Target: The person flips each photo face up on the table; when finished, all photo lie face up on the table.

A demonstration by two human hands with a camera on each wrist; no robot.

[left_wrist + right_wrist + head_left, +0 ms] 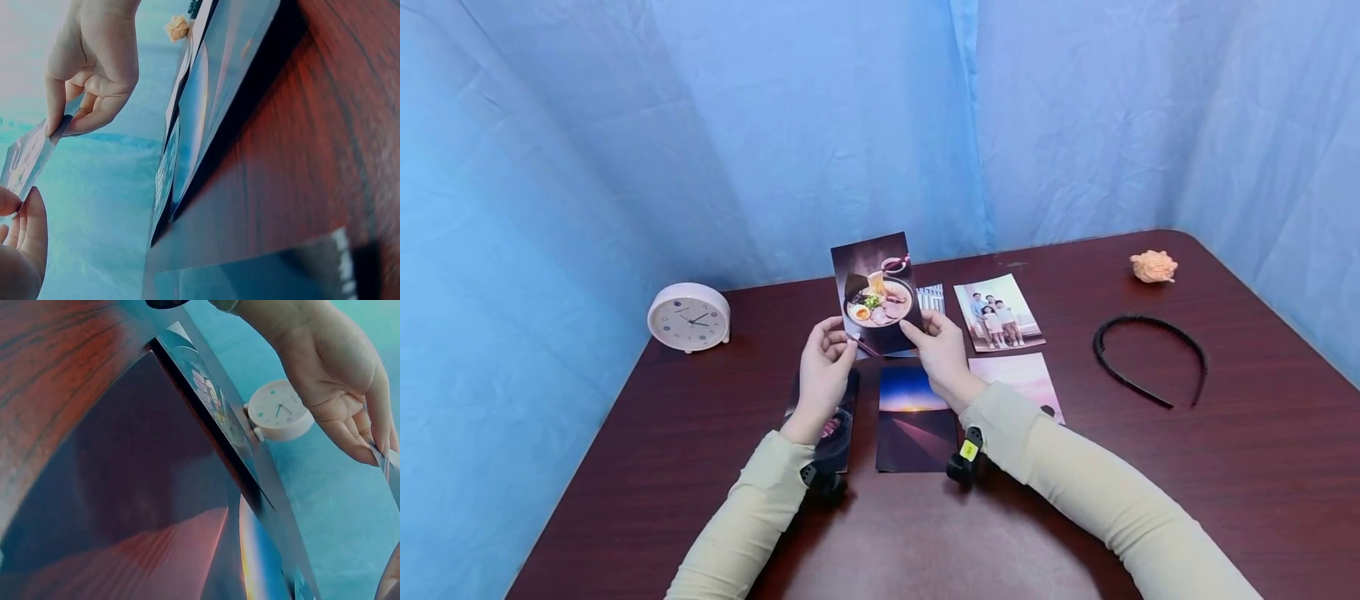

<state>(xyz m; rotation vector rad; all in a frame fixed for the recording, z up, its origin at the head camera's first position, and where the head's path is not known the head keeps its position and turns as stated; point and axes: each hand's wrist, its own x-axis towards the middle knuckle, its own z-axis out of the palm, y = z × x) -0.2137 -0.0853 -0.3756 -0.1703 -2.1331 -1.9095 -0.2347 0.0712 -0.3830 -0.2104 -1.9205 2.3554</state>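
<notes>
Both hands hold up a photo print of a ramen bowl (pixel 880 302), raised off the table and tilted toward me. My left hand (pixel 822 377) pinches its lower left corner, and my right hand (pixel 946 357) pinches the lower right edge. In the left wrist view the photo (pixel 28 156) is seen nearly edge-on between the two hands. Below the hands lie a sunset road photo (pixel 916 421) and, partly behind the left wrist, a dark photo of food in a pan (pixel 835 442). Another photo with a white fence (pixel 932 297) is mostly hidden behind the ramen photo.
To the right lie a family photo (pixel 1000 315) and a pink-sky photo (pixel 1022 377), partly covered by my right arm. A white clock (pixel 689 318) stands at the left edge. A black headband (pixel 1105 358) and a peach-coloured flower-like object (pixel 1153 267) are farther right. Blue curtains surround the table.
</notes>
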